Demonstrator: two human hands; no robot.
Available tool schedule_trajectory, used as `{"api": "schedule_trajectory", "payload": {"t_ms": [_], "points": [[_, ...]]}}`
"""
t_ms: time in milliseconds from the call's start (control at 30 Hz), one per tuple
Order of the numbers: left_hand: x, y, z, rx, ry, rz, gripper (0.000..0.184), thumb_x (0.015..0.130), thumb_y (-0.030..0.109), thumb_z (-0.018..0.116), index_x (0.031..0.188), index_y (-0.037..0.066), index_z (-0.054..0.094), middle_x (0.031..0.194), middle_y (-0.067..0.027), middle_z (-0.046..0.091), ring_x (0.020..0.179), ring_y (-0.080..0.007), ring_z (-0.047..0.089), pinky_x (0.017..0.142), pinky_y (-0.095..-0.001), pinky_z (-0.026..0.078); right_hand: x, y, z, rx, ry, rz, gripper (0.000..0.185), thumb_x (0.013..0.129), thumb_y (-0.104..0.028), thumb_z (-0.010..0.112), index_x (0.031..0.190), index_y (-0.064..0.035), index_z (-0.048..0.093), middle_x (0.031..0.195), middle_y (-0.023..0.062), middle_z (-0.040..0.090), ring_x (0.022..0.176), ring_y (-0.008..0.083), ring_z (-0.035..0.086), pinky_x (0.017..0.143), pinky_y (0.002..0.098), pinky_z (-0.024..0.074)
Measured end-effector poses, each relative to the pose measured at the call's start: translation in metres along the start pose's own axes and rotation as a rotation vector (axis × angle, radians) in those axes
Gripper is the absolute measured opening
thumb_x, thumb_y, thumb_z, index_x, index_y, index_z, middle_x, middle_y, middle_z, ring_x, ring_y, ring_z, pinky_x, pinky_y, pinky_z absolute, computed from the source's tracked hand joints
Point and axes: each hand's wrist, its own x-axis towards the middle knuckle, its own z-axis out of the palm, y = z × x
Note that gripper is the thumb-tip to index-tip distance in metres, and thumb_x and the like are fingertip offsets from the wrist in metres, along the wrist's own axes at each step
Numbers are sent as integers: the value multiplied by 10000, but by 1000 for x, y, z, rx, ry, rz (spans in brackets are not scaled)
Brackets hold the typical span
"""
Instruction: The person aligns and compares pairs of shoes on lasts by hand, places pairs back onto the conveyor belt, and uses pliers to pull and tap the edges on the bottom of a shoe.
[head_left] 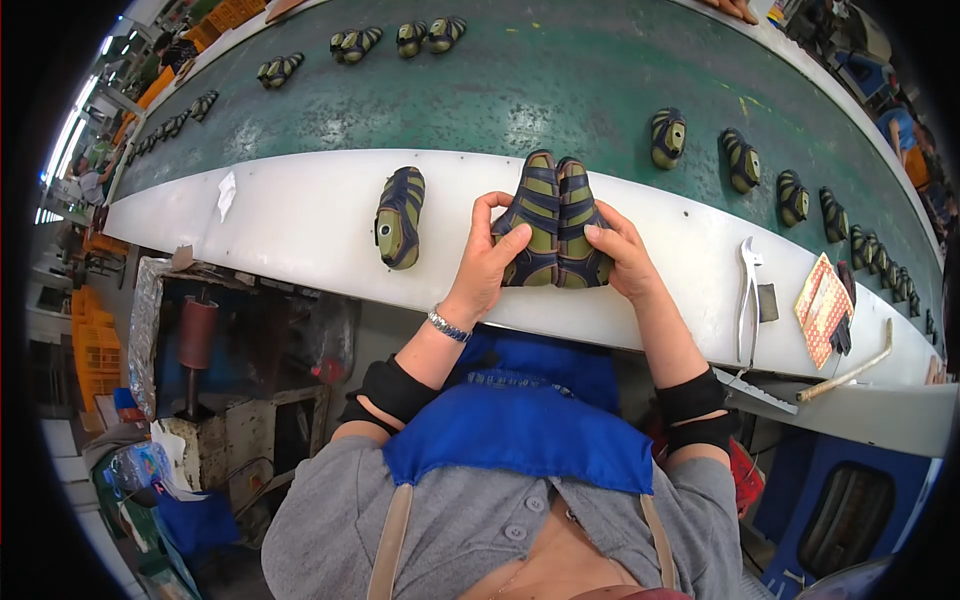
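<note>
Two green and navy striped shoes stand side by side, touching, above the white table edge. My left hand (pixel 487 262) grips the left shoe (pixel 537 215), its thumb on the near side and its fingers curled behind. Around the outer side of the right shoe (pixel 577 220) my right hand (pixel 622 255) is closed, thumb pressed on the shoe. Some way left of my hands, a similar single shoe (pixel 400 218) lies on the white table (pixel 310 200), touched by neither hand.
Beyond the white table runs a green belt (pixel 560 90) with several more shoes. Metal pliers (pixel 749 300), a patterned red-and-white piece (pixel 822 310) and a curved rod (pixel 850 370) lie at the right. A red roller machine (pixel 198 335) stands at the lower left.
</note>
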Motion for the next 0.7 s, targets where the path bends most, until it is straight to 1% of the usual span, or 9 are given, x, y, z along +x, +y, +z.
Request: {"api": "schedule_trajectory", "payload": {"t_ms": [33,133,233,433,533,700], "points": [[0,0,2,11,29,-12,436,948,141,645,1276,104,361,1114,-86,623,1007,-126,614,877,-301,538,0,0,-1,-2,-9,-1,639,855,-204,701,1399,36,468,1253,133,622,1149,194,604,1003,335,478],[3,0,0,45,25,-17,393,962,169,648,1242,113,379,1080,-71,637,982,-110,618,858,-288,542,-2,-4,1,-27,-11,-3,636,850,-200,697,1394,37,469,1245,130,623,1138,193,609,1002,331,478],[3,0,1,48,38,-7,399,952,166,660,1232,104,383,1095,-75,634,992,-114,618,865,-294,541,-1,-3,-1,-34,9,15,634,841,-190,698,1388,37,473,1241,126,624,1124,193,615,999,329,477],[1,3,16,72,73,38,510,945,172,668,1362,48,402,1176,-88,611,1056,-134,615,911,-295,530,-2,-3,0,-97,-1,-21,622,832,-190,705,1370,36,489,1211,122,632,1097,178,618,971,317,485],[3,-2,12,95,105,26,528,945,176,668,1385,21,421,1200,-88,601,1075,-140,611,927,-294,526,-3,-3,3,-133,42,-33,595,838,-195,707,1349,38,507,1182,115,640,1067,161,621,946,304,494],[3,-9,13,37,98,19,477,944,161,670,1339,7,452,1187,-80,596,1063,-140,613,919,-296,537,-4,0,3,-158,86,-58,536,855,-195,705,1298,56,541,1119,113,662,982,141,639,879,293,521]]}}
